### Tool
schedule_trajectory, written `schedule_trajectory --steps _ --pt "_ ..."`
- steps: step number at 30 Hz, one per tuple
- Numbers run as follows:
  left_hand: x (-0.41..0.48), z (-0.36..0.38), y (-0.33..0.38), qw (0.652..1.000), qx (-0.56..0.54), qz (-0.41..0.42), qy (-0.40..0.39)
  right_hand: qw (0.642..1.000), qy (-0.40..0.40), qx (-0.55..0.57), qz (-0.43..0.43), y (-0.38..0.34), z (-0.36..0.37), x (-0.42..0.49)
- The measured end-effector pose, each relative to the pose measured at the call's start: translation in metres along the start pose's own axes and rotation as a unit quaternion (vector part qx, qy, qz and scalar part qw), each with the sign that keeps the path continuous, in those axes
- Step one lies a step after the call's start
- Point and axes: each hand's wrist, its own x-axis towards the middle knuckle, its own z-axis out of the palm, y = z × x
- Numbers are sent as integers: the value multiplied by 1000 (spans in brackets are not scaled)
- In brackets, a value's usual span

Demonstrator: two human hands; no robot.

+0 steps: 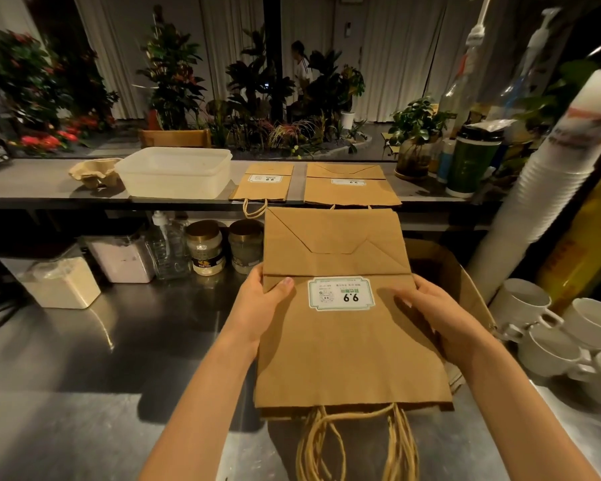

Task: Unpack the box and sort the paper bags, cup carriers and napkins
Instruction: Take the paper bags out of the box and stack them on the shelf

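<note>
Over the steel counter (84,341), left hand (264,300) and right hand (441,317) pinch a flat paper-bag stack (344,348) by its sides, from which the lower bags could slip out.

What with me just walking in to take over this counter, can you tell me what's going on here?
A person grips a stack of flat brown paper bags by its sides, left hand on one edge, right hand on the other, above the steel counter. The open cardboard box sits just behind it. On the raised shelf a small-bag pile and a large-bag pile lie flat, beside a white tub and a cup carrier.
</note>
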Motion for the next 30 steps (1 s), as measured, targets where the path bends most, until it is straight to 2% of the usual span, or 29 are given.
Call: schedule_trajectory --steps 3,7,10,12,15,19,23,26,30 --pt "6 -4 5 1000 -10 5 12 999 -50 11 -15 5 -1 -5" --pt "3 -5 11 997 -45 -24 -52 998 9 16 -62 5 -5 -6" --pt "-6 -4 11 991 -20 -39 -129 996 46 36 -71 -4 -12 -4" --pt "-8 0 10 987 -10 -49 -152 994 73 36 -70 -10 -17 1" --pt "3 5 11 992 -5 -41 -122 996 71 28 -51 -20 -20 7" --pt "27 8 20 996 26 -18 -84 999 5 45 -24 -28 -24 13" --pt "55 9 36 998 38 -5 -56 1000 -26 3 -15 -34 -28 21" --pt "77 16 54 998 44 11 -53 1000 6 -12 -23 -46 -30 39" --pt "112 27 83 997 12 -23 -74 997 67 2 -30 -68 -33 80"
